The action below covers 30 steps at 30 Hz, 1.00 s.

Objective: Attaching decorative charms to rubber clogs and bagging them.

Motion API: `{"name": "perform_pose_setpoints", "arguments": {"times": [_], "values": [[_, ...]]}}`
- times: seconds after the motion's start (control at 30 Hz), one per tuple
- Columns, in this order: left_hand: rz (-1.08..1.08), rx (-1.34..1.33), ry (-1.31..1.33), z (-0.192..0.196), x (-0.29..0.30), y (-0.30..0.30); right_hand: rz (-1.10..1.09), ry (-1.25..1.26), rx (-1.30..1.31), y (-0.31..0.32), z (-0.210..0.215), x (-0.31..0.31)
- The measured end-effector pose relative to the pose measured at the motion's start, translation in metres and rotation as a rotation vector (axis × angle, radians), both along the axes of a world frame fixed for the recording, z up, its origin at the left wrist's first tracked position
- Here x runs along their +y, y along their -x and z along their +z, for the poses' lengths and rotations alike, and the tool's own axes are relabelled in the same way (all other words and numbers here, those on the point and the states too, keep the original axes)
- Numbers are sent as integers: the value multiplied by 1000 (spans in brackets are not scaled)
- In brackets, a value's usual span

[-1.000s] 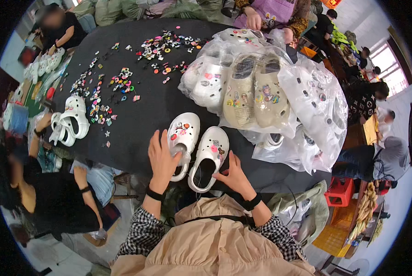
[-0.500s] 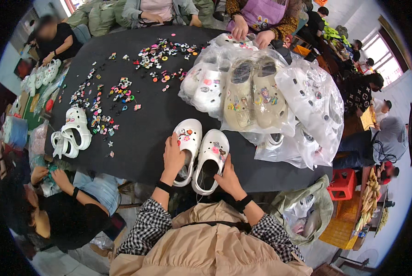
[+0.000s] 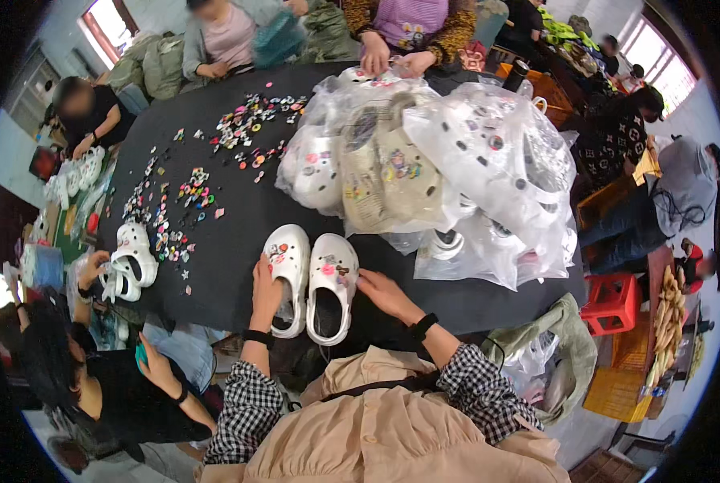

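Clogs, white pair, side by side at near edge of black table, small coloured charms on toes. Left hand flat on left clog's outer side, fingers together. Right hand touching right clog's side, fingers loosely extended. Beyond: bagged clogs heaped in clear plastic, loose charms scattered left. Other people seated around, red stool right.

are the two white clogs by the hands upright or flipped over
Upright: both white clogs rest on their soles on the black table, foot openings and decorated tops facing up, side by side.
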<state>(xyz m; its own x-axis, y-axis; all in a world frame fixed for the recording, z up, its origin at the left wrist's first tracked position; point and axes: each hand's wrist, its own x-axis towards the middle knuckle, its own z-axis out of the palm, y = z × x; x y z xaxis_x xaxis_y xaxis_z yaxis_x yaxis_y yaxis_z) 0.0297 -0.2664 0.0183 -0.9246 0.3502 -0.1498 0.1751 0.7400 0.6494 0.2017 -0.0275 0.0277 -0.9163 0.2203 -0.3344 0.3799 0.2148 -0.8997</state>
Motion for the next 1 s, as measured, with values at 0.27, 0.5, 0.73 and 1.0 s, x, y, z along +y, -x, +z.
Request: {"name": "perform_pose_setpoints", "arguments": {"times": [0.27,0.5,0.73,1.0], "values": [[52,71,143,0,0,-3,-257,-1008,240,6,-72,50],[80,74,194,3,34,-15,-42,-1151,214,18,-135,112],[101,144,220,7,14,-22,-88,-600,151,55,-99,109],[70,131,206,15,11,-19,25,-1062,160,58,-77,110]]}}
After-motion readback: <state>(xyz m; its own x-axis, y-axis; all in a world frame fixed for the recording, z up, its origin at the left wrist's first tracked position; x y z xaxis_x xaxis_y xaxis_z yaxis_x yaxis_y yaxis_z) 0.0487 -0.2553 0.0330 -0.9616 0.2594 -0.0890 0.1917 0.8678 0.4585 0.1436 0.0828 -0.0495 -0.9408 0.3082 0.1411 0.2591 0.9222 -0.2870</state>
